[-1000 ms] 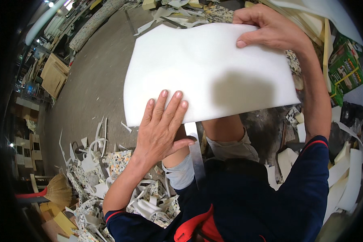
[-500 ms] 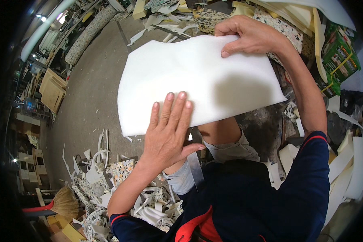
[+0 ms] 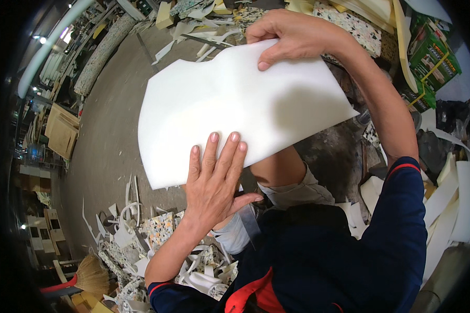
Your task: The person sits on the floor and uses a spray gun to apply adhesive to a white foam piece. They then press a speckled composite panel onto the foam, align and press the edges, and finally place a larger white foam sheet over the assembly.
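A white foam sheet (image 3: pixel 193 109), cut with curved edges and a shallow notch in its far side, is spread out in front of me above my knees. My right hand (image 3: pixel 292 36) grips its far edge, thumb on top and the other fingers curled beneath. Flat on the near edge lies my left hand (image 3: pixel 214 177), fingers stretched out and thumb pointing right. A flat grey metal strip (image 3: pixel 250 227) rests by my lap, just below the left thumb; its lower end is hidden against my dark shirt.
Foam offcuts (image 3: pixel 203 279) are heaped at lower left beside a straw broom (image 3: pixel 92 274). More white strips (image 3: pixel 457 208) pile up on the right, below green packages (image 3: pixel 433 57). A speckled foam roll (image 3: pixel 104 55) lies at the far left on the grey floor (image 3: pixel 104 141).
The foam sheet has shifted left and turned slightly, its left end nearer me and its right end farther away. My right hand moved left with it; the left hand stays flat on it.
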Action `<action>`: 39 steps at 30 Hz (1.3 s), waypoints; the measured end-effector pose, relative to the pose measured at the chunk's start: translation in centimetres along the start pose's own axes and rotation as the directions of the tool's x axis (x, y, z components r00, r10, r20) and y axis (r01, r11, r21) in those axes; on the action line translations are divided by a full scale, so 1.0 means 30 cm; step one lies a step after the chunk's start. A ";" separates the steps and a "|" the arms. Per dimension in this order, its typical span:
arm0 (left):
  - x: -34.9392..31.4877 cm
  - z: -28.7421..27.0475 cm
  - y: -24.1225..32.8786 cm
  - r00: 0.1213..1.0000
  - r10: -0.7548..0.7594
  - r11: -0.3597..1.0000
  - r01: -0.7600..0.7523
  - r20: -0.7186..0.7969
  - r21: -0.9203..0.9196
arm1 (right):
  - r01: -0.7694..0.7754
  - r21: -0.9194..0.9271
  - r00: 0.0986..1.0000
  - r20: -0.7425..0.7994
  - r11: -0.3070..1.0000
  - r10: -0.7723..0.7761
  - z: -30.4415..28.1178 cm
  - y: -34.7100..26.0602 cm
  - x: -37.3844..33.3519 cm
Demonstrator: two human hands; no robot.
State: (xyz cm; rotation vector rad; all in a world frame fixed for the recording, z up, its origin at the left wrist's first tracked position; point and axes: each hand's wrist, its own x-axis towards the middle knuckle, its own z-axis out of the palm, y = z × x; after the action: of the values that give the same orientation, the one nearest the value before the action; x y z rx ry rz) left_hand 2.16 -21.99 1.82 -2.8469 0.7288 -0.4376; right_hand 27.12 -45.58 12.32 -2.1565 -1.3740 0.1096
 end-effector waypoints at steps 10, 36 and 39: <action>0.000 0.005 0.010 1.000 -0.009 1.000 0.009 0.004 0.020 | -0.051 0.053 0.998 -0.024 0.997 0.053 0.045 0.060 -0.024; 0.046 -0.008 0.084 0.994 -0.041 0.998 0.036 0.099 0.054 | -0.184 -0.388 0.850 -0.524 0.903 -0.052 0.236 0.027 -0.168; 0.045 -0.022 0.081 0.991 -0.067 0.996 0.074 0.112 -0.055 | -0.343 -0.487 0.727 -0.679 0.803 -0.101 0.371 -0.135 -0.205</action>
State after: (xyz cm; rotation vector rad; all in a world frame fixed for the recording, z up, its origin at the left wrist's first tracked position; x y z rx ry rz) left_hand 2.01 -24.82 2.21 -2.9321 0.6331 -0.2699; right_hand 16.94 -44.91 3.70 -2.3809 -0.8549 -1.1086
